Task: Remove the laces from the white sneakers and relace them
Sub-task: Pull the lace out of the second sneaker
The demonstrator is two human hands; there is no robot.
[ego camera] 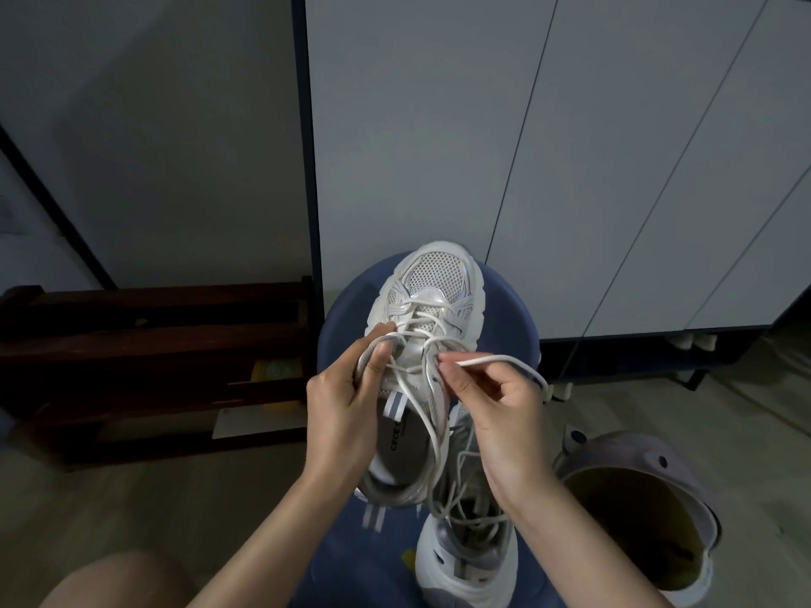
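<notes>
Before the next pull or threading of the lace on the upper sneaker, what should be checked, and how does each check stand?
1. Left hand grips the white mesh sneaker at its eyelet side: ok.
2. Right hand pinches the white round lace: ok.
3. Lace tip visible: cannot tell.
4. Sneaker supported by the round blue stool: ok.
5. Loose lace clear of the second white sneaker below: not ok, strands drape over it.
</notes>
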